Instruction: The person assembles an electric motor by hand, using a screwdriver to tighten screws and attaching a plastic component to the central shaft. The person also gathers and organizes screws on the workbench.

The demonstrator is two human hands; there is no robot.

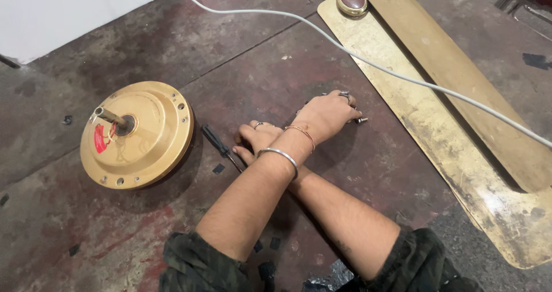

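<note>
Two gold fan blades [460,125] flat on floor, far right, detached from motor. Gold motor housing [138,134] left, shaft up, rim screw holes bare. White cable [402,76] draped across blades. Forearms crossed mid-scene. Left hand [330,113] reached right, fingers curled down over small bolts [361,120] loose on floor; closed on one or not, cannot tell. Right hand [256,136] tucked beneath, fingers spread flat, gripping nothing, just beside black-handled screwdriver [221,147] lying unheld. No blade fastened so far.
</note>
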